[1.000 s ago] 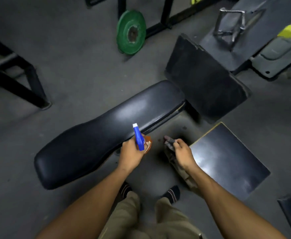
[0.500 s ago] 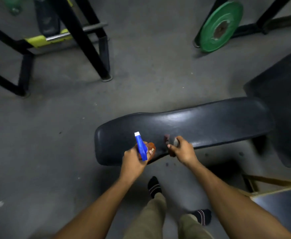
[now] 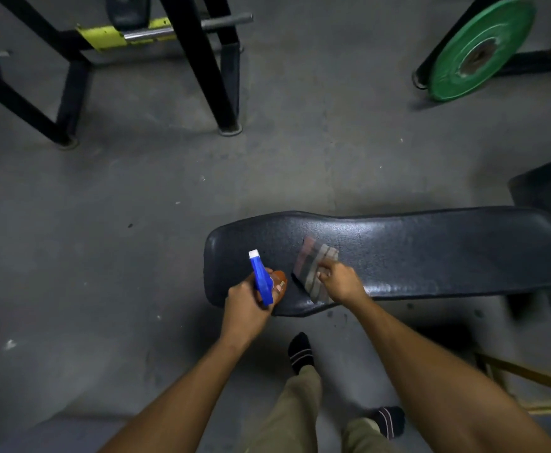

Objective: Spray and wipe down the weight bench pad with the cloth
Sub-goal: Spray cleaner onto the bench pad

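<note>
The black weight bench pad (image 3: pixel 431 253) stretches from centre to the right edge, its surface glistening. My left hand (image 3: pixel 246 305) grips a spray bottle (image 3: pixel 262 281) with a blue trigger head and an orange body, held at the pad's near left end, nozzle pointing away from me. My right hand (image 3: pixel 341 284) presses a striped grey and reddish cloth (image 3: pixel 315 268) flat on the pad, just right of the bottle. Part of the cloth lies hidden under my fingers.
A black rack frame (image 3: pixel 202 67) with yellow fittings and a steel bar stands on the grey floor at the upper left. A green weight plate (image 3: pixel 478 49) leans at the upper right. Another dark pad (image 3: pixel 548 188) sits at the right edge. My socked feet (image 3: pixel 300 351) are below the bench.
My view swung left along the bench toward its end. My right hand brought the bunched cloth up from the pad's near edge and spread it on the pad. The bottle stays in my left hand.
</note>
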Demonstrator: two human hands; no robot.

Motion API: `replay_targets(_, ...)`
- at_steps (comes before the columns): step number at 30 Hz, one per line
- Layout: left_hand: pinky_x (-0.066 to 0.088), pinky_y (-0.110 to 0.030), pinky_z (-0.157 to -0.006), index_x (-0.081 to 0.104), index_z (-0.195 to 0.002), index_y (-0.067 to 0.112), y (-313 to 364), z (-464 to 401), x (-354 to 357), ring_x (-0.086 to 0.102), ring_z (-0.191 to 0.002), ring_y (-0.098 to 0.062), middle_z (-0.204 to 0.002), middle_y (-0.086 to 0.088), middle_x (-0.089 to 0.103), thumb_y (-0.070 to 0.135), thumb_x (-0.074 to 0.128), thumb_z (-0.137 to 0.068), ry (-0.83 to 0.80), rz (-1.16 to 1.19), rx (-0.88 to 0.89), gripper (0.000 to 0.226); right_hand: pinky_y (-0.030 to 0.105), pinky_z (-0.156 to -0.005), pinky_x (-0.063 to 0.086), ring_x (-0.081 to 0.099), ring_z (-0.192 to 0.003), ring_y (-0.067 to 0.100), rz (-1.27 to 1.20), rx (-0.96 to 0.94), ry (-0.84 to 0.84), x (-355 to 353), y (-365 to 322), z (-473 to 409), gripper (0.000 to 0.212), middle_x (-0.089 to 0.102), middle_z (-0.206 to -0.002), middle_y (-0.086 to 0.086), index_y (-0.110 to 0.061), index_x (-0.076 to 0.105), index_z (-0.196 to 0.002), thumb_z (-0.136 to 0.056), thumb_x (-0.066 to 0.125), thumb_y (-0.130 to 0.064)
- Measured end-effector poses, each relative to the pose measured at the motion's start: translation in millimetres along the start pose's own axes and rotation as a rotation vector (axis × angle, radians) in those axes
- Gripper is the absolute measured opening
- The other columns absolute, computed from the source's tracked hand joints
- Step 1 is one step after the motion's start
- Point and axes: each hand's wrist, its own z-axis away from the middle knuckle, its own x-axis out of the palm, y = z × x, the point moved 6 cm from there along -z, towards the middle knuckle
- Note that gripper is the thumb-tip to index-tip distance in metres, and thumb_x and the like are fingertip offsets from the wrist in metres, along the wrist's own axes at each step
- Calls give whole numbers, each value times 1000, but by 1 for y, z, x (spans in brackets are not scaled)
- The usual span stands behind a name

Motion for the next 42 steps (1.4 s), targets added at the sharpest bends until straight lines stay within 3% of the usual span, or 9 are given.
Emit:
replay_targets(4, 52, -30, -83, 62, -102, 33, 16, 0, 12, 68, -92, -21, -97, -2, 75, 44, 68, -82, -29, -18, 21, 24, 28, -93, 52, 70, -114, 24, -110, -54, 48, -11, 4, 25, 38, 74, -129, 6, -20, 67, -137, -99, 68, -19)
replay_targets(7, 52, -32, -86, 70, -108, 28, 36, 1, 28, 68, -102, -29, -104, -2, 76, 47, 66, -81, -64, -60, 44, 34, 35, -101, 57, 70, -114, 19, -296, -152, 38, -24, 2, 54, 54, 70, -132, 3, -27, 61, -142, -93, 74, -8)
replay_targets(12, 57, -38, -75, 72, -96, 17, 84, 14, 61, 72, -90, -30, -91, -6, 77, 47, 67, -78, -117, -125, 92, 35, 23, -117, 37, 46, -143, 4, -270, -454, 35, -50, -12, 112, 97, 48, -159, -10, -38, 36, -159, -75, 83, -27)
replay_targets(15, 57, -37, -74, 72, -95, 19, 125, 28, 82, 72, -87, -30, -88, -6, 75, 50, 63, -75, -139, -173, 156, 38, 28, -118, 38, 45, -144, 9, -329, -469, 149, -74, 2, 133, 105, 48, -159, -8, -37, 27, -163, -73, 80, -24)
replay_targets(22, 56, -35, -74, 65, -80, 25, 211, 79, 154, 72, -81, -19, -82, -1, 76, 38, 67, -80, -317, -276, 357, 13, 10, -110, 32, 50, -127, 12, -338, -468, 417, -153, 71, 177, 85, 55, -138, 1, -23, 36, -160, -77, 56, -33)
replay_targets(27, 55, -30, -91, 66, -124, 30, 252, 110, 212, 71, -95, 0, -96, 13, 77, 41, 74, -80, -520, -100, 416, 46, 26, -102, 45, 57, -114, 9, -414, -443, 621, -197, 135, 207, 53, 63, -124, -4, -8, 63, -129, -92, 57, -45)
replay_targets(33, 52, -31, -101, 67, -123, 28, 285, 137, 273, 69, -108, -3, -113, 9, 75, 45, 65, -93, -686, 45, 410, 35, 43, -81, 53, 66, -87, 28, -751, -235, 863, -232, 213, 232, 23, 68, -92, 3, -35, 58, -107, -93, 59, -53)
replay_targets(37, 49, -37, -107, 66, -121, 34, 298, 122, 309, 65, -114, -4, -121, 11, 71, 69, 58, -82, -693, -79, 419, 53, 18, -78, 51, 68, -82, 6, -937, -128, 934, -253, 259, 243, 15, 71, -86, -12, -41, 57, -110, -103, 65, -29)
replay_targets(42, 46, -26, -106, 63, -130, 20, 318, 84, 356, 61, -120, -7, -127, 5, 67, 46, 62, -96, -732, -261, 483, 42, 51, -81, 59, 71, -81, 25, -984, 10, 1002, -262, 308, 237, 19, 71, -84, -9, -49, 62, -104, -86, 66, -52)
